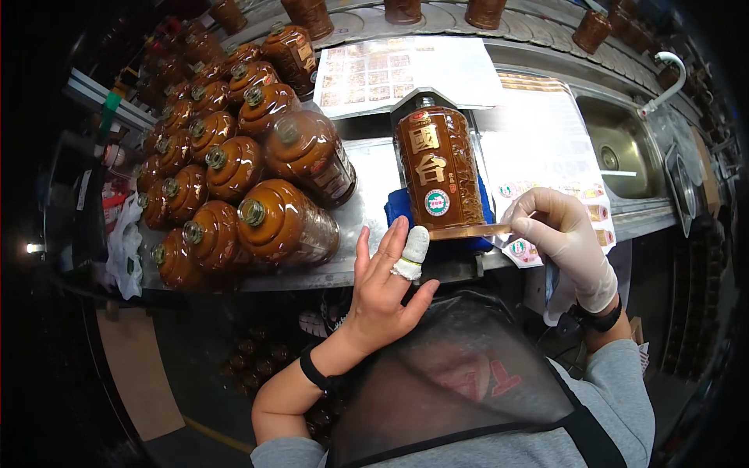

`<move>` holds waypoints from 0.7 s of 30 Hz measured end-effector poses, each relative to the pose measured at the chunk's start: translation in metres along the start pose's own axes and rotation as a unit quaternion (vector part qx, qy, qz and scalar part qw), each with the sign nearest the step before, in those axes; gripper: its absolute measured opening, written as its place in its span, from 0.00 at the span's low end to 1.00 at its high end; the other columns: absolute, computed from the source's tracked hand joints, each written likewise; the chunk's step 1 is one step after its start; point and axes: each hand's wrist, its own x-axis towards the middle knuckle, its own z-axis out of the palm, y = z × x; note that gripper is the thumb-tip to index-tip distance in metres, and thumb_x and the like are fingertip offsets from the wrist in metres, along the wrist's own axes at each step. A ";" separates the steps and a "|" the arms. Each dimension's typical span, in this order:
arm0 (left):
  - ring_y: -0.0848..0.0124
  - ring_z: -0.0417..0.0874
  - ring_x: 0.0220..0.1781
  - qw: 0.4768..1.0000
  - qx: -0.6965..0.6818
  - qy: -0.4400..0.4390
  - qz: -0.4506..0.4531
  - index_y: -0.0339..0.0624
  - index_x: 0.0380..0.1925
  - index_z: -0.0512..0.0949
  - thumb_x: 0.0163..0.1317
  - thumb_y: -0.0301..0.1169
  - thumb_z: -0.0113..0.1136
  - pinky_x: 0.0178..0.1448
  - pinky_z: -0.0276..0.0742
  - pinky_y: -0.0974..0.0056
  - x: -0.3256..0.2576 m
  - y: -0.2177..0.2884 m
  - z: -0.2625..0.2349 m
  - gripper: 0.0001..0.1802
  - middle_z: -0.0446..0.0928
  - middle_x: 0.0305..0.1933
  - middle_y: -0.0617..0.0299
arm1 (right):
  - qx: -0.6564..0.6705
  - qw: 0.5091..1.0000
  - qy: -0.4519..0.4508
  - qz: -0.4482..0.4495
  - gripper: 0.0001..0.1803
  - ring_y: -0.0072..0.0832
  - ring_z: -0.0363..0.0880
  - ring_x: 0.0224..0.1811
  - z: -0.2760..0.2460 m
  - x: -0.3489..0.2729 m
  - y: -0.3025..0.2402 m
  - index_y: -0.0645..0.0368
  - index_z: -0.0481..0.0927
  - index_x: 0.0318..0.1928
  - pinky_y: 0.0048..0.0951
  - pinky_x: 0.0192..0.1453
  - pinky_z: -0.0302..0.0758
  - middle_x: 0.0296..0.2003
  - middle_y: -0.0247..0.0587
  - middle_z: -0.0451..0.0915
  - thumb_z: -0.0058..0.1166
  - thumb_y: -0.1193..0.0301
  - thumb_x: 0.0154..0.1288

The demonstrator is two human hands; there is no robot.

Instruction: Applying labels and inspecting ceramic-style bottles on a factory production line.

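Observation:
A brown glass bottle (435, 160) with gold characters and a round green-and-white sticker lies on its back in a dark holder, its neck away from me. Blue cloth (399, 204) shows under its sides. Across the base of the bottle runs a thin, shiny brownish strip (468, 232). My right hand (566, 242), in a white glove, pinches the right end of this strip between thumb and fingers. Bare but for a white finger cover on one finger, my left hand (386, 285) is open with its fingers stretched; the covered fingertip is at the strip's left end.
Several brown bottles (285, 222) stand crowded on the left of the metal bench. Printed sheets (546, 132) lie behind and to the right of the holder. A steel sink (620, 148) with a white tap (672, 66) is at the right. More bottles (402, 11) stand on a conveyor (445, 22) at the back.

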 end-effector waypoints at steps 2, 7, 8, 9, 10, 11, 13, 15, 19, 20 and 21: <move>0.46 0.68 0.74 1.000 0.006 -0.001 0.003 0.32 0.65 0.72 0.56 0.33 0.70 0.77 0.45 0.34 0.002 0.001 -0.001 0.36 0.63 0.73 0.34 | -0.019 1.000 0.004 0.001 0.07 0.15 0.79 0.38 -0.002 0.000 0.004 0.64 0.81 0.38 0.18 0.43 0.75 0.35 0.34 0.82 0.60 0.72 0.69; 0.45 0.65 0.76 0.999 0.019 0.008 0.033 0.36 0.67 0.71 0.57 0.33 0.69 0.76 0.43 0.32 0.007 0.003 -0.001 0.36 0.61 0.75 0.33 | -0.043 0.999 0.025 0.013 0.07 0.12 0.76 0.36 -0.005 0.001 0.012 0.63 0.81 0.37 0.17 0.40 0.73 0.34 0.32 0.81 0.60 0.70 0.68; 0.45 0.65 0.76 0.999 0.023 0.000 0.023 0.36 0.67 0.71 0.57 0.33 0.69 0.76 0.43 0.32 0.008 0.004 -0.001 0.36 0.61 0.75 0.33 | -0.042 0.999 0.024 0.013 0.07 0.12 0.76 0.36 -0.006 0.002 0.014 0.63 0.81 0.37 0.17 0.40 0.73 0.34 0.32 0.81 0.60 0.70 0.68; 0.44 0.65 0.76 0.999 0.033 -0.004 0.023 0.36 0.66 0.72 0.57 0.33 0.69 0.76 0.43 0.31 0.009 0.006 -0.001 0.36 0.60 0.75 0.33 | -0.038 0.999 0.020 0.015 0.08 0.12 0.76 0.36 -0.007 0.003 0.016 0.63 0.81 0.37 0.17 0.40 0.73 0.34 0.32 0.82 0.60 0.70 0.68; 0.44 0.64 0.76 0.999 0.039 -0.004 0.029 0.37 0.66 0.72 0.57 0.33 0.69 0.76 0.42 0.31 0.010 0.007 -0.001 0.36 0.59 0.75 0.34 | -0.030 0.999 0.009 0.012 0.08 0.12 0.76 0.35 -0.008 0.004 0.018 0.63 0.81 0.37 0.17 0.40 0.73 0.34 0.33 0.82 0.60 0.70 0.69; 0.44 0.64 0.76 0.999 0.042 -0.010 0.023 0.37 0.66 0.72 0.57 0.33 0.69 0.76 0.42 0.31 0.011 0.008 -0.001 0.36 0.59 0.75 0.34 | -0.033 0.999 0.017 0.018 0.08 0.12 0.76 0.35 -0.010 0.005 0.019 0.63 0.81 0.37 0.17 0.40 0.73 0.34 0.33 0.82 0.60 0.70 0.69; 0.42 0.63 0.77 0.998 0.061 -0.017 0.027 0.36 0.65 0.73 0.57 0.33 0.69 0.76 0.42 0.30 0.014 0.011 -0.001 0.35 0.58 0.76 0.34 | -0.049 0.998 0.015 0.034 0.08 0.12 0.76 0.34 -0.012 0.007 0.024 0.63 0.81 0.37 0.16 0.37 0.73 0.34 0.33 0.83 0.60 0.70 0.69; 0.42 0.63 0.77 0.997 0.070 -0.017 0.030 0.36 0.64 0.74 0.56 0.33 0.70 0.76 0.42 0.30 0.018 0.014 -0.002 0.34 0.58 0.76 0.34 | -0.038 0.999 0.018 0.008 0.08 0.11 0.76 0.32 -0.012 0.010 0.030 0.63 0.81 0.37 0.16 0.35 0.72 0.33 0.33 0.83 0.60 0.70 0.69; 0.40 0.64 0.76 0.994 0.095 -0.009 0.044 0.36 0.58 0.80 0.52 0.32 0.71 0.75 0.43 0.29 0.027 0.020 -0.001 0.30 0.59 0.75 0.34 | -0.027 0.999 0.015 0.021 0.08 0.10 0.75 0.29 -0.014 0.011 0.041 0.62 0.80 0.37 0.15 0.29 0.69 0.31 0.32 0.83 0.60 0.69 0.69; 0.40 0.64 0.76 0.994 0.100 -0.014 0.038 0.36 0.58 0.80 0.52 0.32 0.71 0.75 0.43 0.29 0.029 0.022 0.000 0.30 0.59 0.75 0.34 | -0.027 0.999 0.015 0.022 0.08 0.10 0.75 0.29 -0.014 0.011 0.043 0.62 0.80 0.37 0.15 0.29 0.69 0.31 0.32 0.83 0.60 0.69 0.69; 0.39 0.64 0.75 0.992 0.116 -0.001 0.045 0.37 0.55 0.81 0.52 0.32 0.71 0.75 0.44 0.29 0.032 0.024 0.001 0.28 0.61 0.75 0.34 | -0.030 0.999 0.019 0.022 0.08 0.10 0.74 0.28 -0.014 0.011 0.046 0.62 0.80 0.37 0.15 0.29 0.69 0.31 0.31 0.83 0.61 0.69 0.69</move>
